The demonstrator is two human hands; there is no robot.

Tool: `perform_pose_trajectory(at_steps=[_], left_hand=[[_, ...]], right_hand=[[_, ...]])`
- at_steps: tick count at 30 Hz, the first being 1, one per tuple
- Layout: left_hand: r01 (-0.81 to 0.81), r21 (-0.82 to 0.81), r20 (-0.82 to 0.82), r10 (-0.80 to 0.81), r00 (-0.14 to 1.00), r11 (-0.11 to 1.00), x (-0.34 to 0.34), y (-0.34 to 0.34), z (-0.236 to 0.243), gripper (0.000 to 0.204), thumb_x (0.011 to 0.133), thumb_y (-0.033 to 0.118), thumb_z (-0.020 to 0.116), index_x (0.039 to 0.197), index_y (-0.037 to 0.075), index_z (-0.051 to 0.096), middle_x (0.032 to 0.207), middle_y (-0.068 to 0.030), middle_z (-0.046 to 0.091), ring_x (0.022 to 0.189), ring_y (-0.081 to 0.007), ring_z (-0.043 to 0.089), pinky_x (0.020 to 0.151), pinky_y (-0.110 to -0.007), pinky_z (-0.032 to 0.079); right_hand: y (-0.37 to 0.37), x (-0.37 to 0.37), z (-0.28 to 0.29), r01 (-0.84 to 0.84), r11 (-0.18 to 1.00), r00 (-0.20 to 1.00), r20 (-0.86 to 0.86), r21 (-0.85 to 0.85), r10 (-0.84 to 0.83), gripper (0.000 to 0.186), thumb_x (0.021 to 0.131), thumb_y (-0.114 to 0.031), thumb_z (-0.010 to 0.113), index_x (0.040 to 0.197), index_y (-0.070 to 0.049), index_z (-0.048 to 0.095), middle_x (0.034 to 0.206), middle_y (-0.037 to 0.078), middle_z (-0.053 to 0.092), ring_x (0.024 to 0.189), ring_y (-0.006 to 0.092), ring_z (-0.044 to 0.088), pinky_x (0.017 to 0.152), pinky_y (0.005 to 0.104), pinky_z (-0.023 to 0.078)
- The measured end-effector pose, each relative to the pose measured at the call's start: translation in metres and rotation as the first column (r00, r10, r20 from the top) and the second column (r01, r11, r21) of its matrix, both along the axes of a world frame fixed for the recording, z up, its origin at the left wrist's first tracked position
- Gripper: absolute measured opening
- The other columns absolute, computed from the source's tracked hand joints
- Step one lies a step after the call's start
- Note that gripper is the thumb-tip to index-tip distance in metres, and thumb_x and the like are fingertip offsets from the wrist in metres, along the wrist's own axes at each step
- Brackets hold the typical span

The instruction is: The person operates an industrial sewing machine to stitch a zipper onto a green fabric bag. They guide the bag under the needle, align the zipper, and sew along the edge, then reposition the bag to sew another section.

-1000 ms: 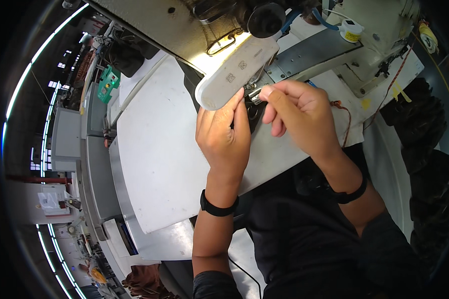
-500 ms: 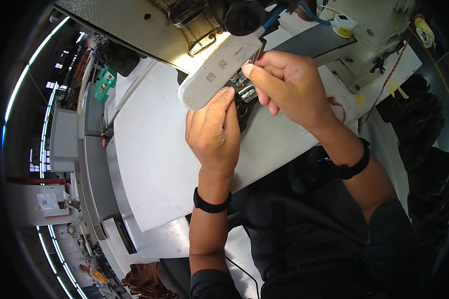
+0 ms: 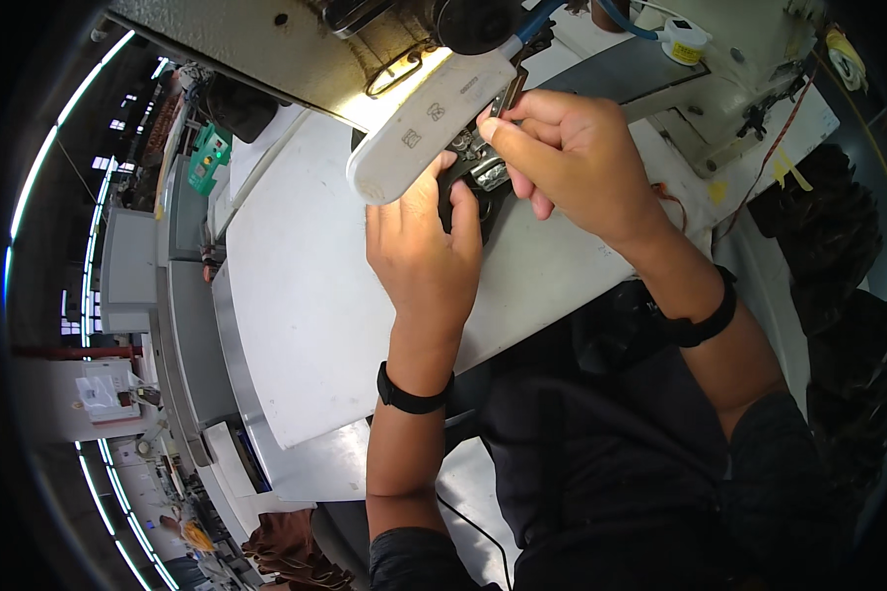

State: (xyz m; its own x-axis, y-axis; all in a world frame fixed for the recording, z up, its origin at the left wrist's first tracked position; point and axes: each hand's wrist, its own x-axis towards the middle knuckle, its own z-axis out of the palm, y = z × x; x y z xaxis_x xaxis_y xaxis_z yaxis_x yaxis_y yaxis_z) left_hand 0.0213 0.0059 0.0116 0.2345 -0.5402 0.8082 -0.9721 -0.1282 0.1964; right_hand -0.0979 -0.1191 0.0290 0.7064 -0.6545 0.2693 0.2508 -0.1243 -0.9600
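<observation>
My left hand point(image 3: 422, 241) grips a dark piece point(image 3: 483, 222) on the white worktable point(image 3: 296, 295), below the machine, its fingertips partly hidden under a pale oblong plate point(image 3: 424, 123) with small symbols. My right hand point(image 3: 581, 167) has thumb and forefinger pinched on a small metal part point(image 3: 503, 103) at the plate's right edge, its other fingers curled. Shiny metal fittings point(image 3: 488, 167) sit between my hands. Above them is the sewing machine head point(image 3: 256, 34), with a lit lamp strip, a black round part point(image 3: 468, 20) and a blue hose point(image 3: 532, 20).
The machine's metal bed point(image 3: 641, 84) and pillar stand at upper right, with a small white cylinder point(image 3: 682, 41) and a hanging cord. Dark material point(image 3: 838, 345) is piled at right, brown material point(image 3: 286, 552) at lower left. A green case point(image 3: 207, 158) stands on the left bench.
Both hands and the plate now sit higher and further left in view. My right pinch has moved up onto the part by the plate's edge; my left thumb has separated from the other fingers.
</observation>
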Motion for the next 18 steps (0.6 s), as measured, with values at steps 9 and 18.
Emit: perform_pose_trajectory(at_steps=[9,18], left_hand=[[0.159,0.211,0.229,-0.207,0.951,0.964,0.02,0.008,0.034,0.027,0.079,-0.012,0.072,0.101,0.003,0.073,0.101,-0.0091,0.076,0.087,-0.0247,0.072,0.079,-0.034,0.057],[0.285,0.393,0.129,-0.359,0.924,0.874,0.028,0.011,0.058,0.025,0.081,-0.013,0.074,0.101,0.002,0.075,0.101,-0.0112,0.077,0.085,-0.0262,0.072,0.076,-0.034,0.057]], right_hand=[[0.001,0.001,-0.002,0.016,0.999,0.998,0.054,0.049,-0.018,0.023,0.099,-0.017,0.065,0.091,0.003,0.071,0.058,0.002,0.062,0.045,0.0054,0.052,0.044,0.0236,0.041],[-0.001,-0.002,-0.002,-0.01,0.998,1.0,0.022,0.054,0.008,0.026,0.099,-0.018,0.065,0.088,0.005,0.069,0.06,0.003,0.062,0.046,0.0074,0.055,0.044,0.025,0.043]])
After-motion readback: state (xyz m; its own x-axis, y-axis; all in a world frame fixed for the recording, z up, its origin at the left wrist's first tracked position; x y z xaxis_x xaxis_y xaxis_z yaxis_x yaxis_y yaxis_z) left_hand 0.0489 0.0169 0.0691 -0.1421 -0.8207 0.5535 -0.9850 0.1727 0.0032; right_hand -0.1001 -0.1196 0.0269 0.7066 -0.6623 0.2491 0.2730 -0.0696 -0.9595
